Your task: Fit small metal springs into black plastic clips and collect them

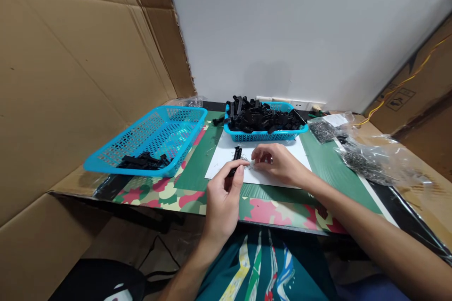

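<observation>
My left hand [226, 193] is closed around a slim black plastic part [238, 153], which stands up from between thumb and fingers over a white sheet [219, 167]. Close to its right, my right hand [275, 162] is bent with thumb and fingertips drawn together. Whatever sits in those fingertips is too small to make out. Between the hands, a loose scatter of tiny metal pieces [245, 157] lies on the sheet, partly hidden by the fingers.
A blue basket [266, 136] heaped with black plastic parts [261, 115] stands behind the sheet. To the left, another blue basket [141, 131] holds a smaller pile of black parts [144, 162]. Clear bags of small metal pieces [363, 162] lie at right. Cardboard [81, 56] walls the left side.
</observation>
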